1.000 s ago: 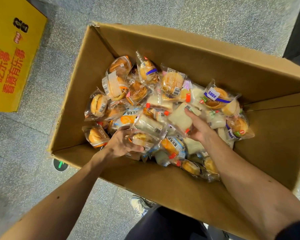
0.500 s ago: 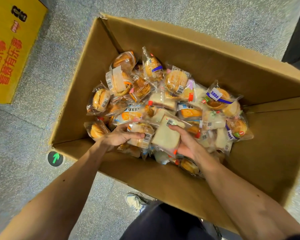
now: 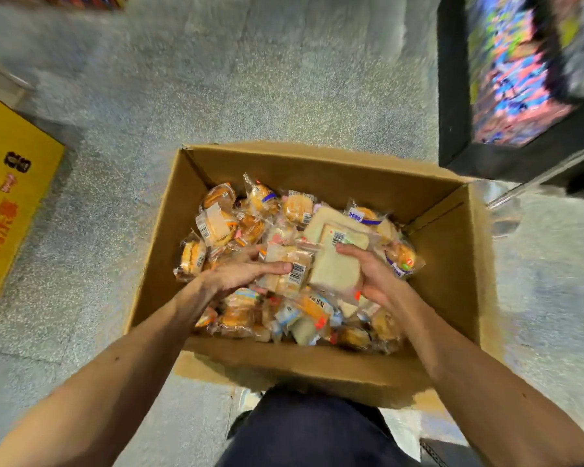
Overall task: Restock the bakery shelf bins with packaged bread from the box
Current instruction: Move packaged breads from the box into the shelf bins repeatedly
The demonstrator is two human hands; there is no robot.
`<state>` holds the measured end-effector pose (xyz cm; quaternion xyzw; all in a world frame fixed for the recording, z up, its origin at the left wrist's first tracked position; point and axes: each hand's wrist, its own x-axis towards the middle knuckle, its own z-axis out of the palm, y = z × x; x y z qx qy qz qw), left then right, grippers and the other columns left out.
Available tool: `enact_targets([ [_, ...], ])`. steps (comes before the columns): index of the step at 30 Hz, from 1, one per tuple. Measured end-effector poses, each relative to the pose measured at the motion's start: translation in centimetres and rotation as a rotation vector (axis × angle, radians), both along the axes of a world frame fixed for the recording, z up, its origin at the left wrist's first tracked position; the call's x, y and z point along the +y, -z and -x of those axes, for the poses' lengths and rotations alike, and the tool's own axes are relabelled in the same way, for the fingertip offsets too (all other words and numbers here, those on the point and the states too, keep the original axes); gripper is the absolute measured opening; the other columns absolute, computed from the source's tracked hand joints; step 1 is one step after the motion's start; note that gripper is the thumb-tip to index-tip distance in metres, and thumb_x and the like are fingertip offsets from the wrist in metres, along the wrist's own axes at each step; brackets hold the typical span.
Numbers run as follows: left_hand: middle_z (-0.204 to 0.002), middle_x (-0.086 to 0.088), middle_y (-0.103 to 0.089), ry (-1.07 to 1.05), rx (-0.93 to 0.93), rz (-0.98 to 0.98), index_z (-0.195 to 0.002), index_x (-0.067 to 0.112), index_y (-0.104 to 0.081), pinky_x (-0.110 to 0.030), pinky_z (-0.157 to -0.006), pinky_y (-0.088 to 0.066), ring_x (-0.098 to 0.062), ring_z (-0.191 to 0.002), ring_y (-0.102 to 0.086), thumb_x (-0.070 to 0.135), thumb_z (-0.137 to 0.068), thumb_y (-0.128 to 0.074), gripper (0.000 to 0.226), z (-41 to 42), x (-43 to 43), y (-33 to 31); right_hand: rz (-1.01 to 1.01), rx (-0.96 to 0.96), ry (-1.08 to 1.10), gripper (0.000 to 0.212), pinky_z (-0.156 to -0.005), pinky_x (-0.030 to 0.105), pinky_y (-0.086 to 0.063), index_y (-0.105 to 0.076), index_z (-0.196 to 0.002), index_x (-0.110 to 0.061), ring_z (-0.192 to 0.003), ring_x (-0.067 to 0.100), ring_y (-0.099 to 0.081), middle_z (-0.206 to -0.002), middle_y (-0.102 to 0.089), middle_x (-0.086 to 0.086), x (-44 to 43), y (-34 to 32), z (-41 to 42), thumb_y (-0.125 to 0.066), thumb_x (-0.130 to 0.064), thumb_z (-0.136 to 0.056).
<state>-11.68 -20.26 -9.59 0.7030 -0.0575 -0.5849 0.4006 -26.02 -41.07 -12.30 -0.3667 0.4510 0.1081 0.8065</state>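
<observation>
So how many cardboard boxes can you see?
2: the open brown box at centre, and a yellow box at the left edge. More may be off-frame.

The bread packs (image 3: 250, 227) are walled in by the cardboard box (image 3: 449, 264) and reached only from above. The far right is blocked by a black shelf (image 3: 452, 96).

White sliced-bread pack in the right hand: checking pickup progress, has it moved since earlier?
Yes: the right hand has lifted the white sliced-bread pack off the pile, toward the near wall of the cardboard box.
</observation>
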Motion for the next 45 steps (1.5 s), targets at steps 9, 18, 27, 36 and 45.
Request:
enact_targets([
  [9, -0.108, 0.003, -0.075, 0.324, -0.161, 0.321, -0.123, 0.021, -0.063, -0.036, -0.077, -0.06, -0.015, -0.095, -0.072, 0.046, -0.066, -0.088, 0.067, 0.7, -0.1, -9.1, 0.304, -0.175, 0.349, 0.059, -0.073, 0.035, -0.061, -0.062, -0.13, -0.01, -0.095, 0.023, -0.073, -0.112, -0.074, 0.011, 4.6, -12.1, 4.9, -0.073, -0.035, -0.077],
  [18, -0.113, -0.011, -0.073, 0.575, -0.087, 0.583, -0.115, 0.016, -0.067, -0.045, -0.096, -0.054, -0.028, -0.105, -0.069, 0.029, -0.074, -0.078, 0.045, 9.5, -0.3, -18.5, 0.492, -0.259, 0.7, 0.05, -0.067, 0.036, -0.061, -0.063, -0.126, -0.009, -0.092, 0.025, -0.074, -0.107, -0.075, 0.012, 12.2, -22.1, 18.1, -0.071, -0.03, -0.082],
  [27, -0.106, -0.005, -0.075, 0.974, -0.099, 0.76, -0.12, 0.016, -0.062, -0.028, -0.059, -0.053, -0.019, -0.091, -0.07, 0.046, -0.073, -0.083, 0.059, 27.6, -1.8, -27.1, 0.749, -0.276, 1.174, 0.044, -0.047, 0.027, -0.057, -0.057, -0.128, 0.005, -0.063, 0.017, -0.073, -0.095, -0.073, 0.016, 21.7, -30.3, 37.0, -0.063, -0.017, -0.09],
  [36, -0.091, 0.004, -0.067, 0.776, -0.505, 1.343, -0.101, 0.015, -0.065, -0.011, -0.065, -0.042, -0.004, -0.074, -0.059, 0.032, -0.073, -0.087, 0.039, 53.2, 3.6, -34.9, 0.955, -0.189, 1.596, 0.063, -0.082, 0.042, -0.061, -0.059, -0.131, -0.001, -0.094, 0.027, -0.071, -0.12, -0.07, 0.019, 36.1, -33.8, 59.2, -0.075, -0.022, -0.074],
  [45, -0.143, 0.006, -0.039, 1.324, -0.504, 1.956, -0.141, 0.019, -0.052, -0.018, -0.117, -0.024, -0.009, -0.136, -0.036, 0.025, -0.074, -0.067, 0.069, 76.5, 15.9, -31.6, 1.012, -0.11, 1.889, 0.068, -0.096, 0.055, -0.053, -0.062, -0.128, -0.003, -0.107, 0.037, -0.067, -0.121, -0.068, 0.022, 50.5, -33.9, 78.0, -0.081, -0.023, -0.066],
])
